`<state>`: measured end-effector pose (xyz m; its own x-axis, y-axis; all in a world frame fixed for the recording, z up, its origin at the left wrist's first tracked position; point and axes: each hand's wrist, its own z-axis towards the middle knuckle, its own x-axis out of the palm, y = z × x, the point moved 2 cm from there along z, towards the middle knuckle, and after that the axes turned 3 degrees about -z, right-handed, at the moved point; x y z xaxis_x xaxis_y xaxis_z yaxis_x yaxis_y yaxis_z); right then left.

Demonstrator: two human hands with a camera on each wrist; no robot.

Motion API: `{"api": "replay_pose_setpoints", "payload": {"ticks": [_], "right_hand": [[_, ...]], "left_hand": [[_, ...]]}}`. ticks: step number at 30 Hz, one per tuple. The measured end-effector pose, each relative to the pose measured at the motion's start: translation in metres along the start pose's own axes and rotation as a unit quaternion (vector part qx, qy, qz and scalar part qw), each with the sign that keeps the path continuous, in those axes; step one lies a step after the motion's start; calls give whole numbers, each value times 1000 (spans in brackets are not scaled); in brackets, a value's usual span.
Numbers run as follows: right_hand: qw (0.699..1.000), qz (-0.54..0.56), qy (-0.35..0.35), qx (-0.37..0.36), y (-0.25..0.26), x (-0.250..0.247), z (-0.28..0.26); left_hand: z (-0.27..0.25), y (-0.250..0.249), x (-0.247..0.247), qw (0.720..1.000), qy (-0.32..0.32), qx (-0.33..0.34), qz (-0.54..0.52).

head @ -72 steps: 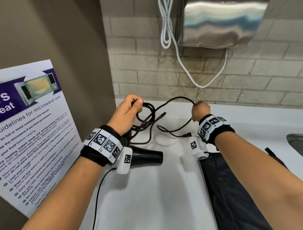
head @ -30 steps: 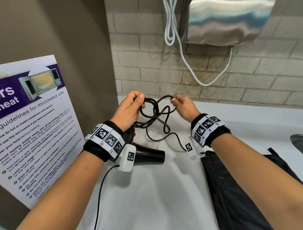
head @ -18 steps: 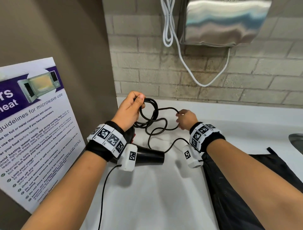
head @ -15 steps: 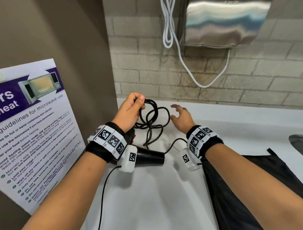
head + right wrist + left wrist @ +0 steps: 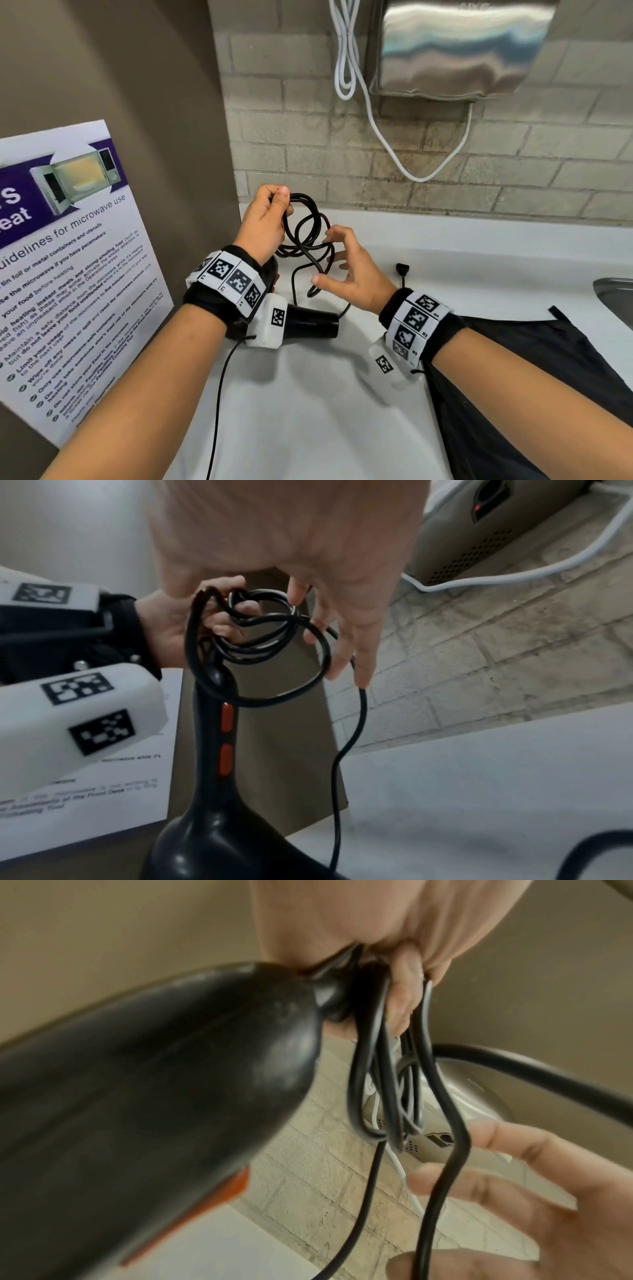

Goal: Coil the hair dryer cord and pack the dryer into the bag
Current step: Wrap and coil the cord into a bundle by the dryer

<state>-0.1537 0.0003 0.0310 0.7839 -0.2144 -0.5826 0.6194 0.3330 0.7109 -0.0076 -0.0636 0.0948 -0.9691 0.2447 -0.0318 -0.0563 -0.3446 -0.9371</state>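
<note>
Your left hand [image 5: 265, 219] pinched the limp, springy black cord coils [image 5: 305, 236] above the rigid black plastic dryer [image 5: 308, 320] — your right hand [image 5: 349, 274] spread empty beside the coils — so I judged the handle the firmer grip.

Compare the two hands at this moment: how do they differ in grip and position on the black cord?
The left hand is curled, pinching the gathered loops of the cord at their top; the right hand has its fingers spread and grips nothing. The left hand sits higher, near the brick wall; the right hand is lower, beside the hanging loops. Both wear marker-covered wristbands.
</note>
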Motion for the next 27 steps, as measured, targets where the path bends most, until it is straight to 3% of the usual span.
{"api": "replay_pose_setpoints", "payload": {"ticks": [7,13,16,20,27], "right_hand": [[990,-20,-136,-17,13,-5,10],[979,-124,-162,13,41,-12,23],[972,-122,-188,64,46,-11,32],[975,-77,-137,159,39,-4,45],[984,-83,-12,155,41,-4,55]], "left_hand": [[2,4,1,998,18,28,50],[-1,3,1,994,75,48,71],[-3,0,2,993,98,43,48],[-8,-5,5,990,134,24,23],[-9,-6,3,989,144,23,23]]}}
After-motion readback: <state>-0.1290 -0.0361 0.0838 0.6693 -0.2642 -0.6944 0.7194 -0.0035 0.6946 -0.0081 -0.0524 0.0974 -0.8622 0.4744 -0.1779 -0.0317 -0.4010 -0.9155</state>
